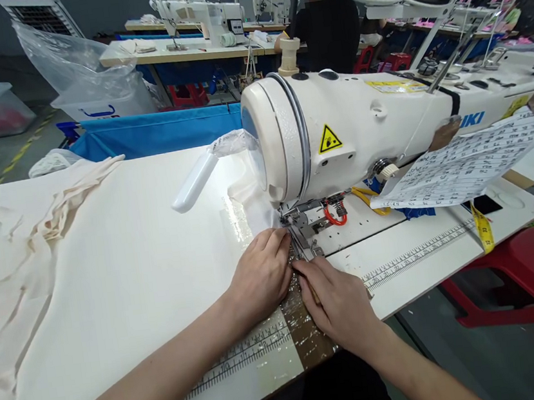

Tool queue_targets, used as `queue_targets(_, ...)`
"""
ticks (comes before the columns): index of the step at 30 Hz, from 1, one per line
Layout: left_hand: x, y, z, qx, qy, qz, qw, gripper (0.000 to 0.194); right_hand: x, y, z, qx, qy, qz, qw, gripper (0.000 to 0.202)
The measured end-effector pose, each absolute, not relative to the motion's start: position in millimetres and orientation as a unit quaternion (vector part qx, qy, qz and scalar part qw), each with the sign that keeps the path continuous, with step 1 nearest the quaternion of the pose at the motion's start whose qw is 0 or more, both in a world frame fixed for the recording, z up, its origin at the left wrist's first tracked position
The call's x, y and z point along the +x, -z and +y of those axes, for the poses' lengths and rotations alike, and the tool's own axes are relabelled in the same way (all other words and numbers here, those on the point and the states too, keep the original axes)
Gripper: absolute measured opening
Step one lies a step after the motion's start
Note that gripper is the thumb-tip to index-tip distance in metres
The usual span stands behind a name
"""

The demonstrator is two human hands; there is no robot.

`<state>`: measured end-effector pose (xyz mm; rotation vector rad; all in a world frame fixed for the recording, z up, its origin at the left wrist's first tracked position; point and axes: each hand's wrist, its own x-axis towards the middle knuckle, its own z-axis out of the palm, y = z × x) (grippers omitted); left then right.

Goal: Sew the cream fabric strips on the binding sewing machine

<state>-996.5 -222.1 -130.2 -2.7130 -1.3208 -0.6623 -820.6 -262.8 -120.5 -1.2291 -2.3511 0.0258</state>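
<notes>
A white sewing machine point(337, 133) stretches across the table, its needle end just beyond my hands. My left hand point(263, 272) is closed, fingers curled down right beside the metal presser foot area point(299, 222). Close to it on the right, my right hand point(337, 298) pinches with thumb and fingertips at the front of the metal guide. Whatever the fingers of both hands hold is hidden or too small to name. Pale cloth point(251, 205) lies behind the needle area, to the left of the machine head.
Cream fabric strips point(50, 220) lie heaped on the left of the white table point(156, 252). A printed paper sheet point(462, 163) hangs on the machine, near a yellow tape measure point(483, 228). A red stool point(515, 280) stands at right. Beyond, a person in black point(330, 23) sits.
</notes>
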Motion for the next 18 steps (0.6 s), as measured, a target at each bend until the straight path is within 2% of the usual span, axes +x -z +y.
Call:
queue_targets(11, -998, 132, -220, -0.872, 0.208, -0.443, 0.023, 0.037, -824, 123, -265, -0.468, 0.026, -0.858, 0.211, 0.029)
queue_targets(18, -1005, 132, -213, -0.868, 0.221, -0.443, 0.031, 0.037, -834, 127, -263, -0.506, 0.066, -0.845, 0.157, 0.038)
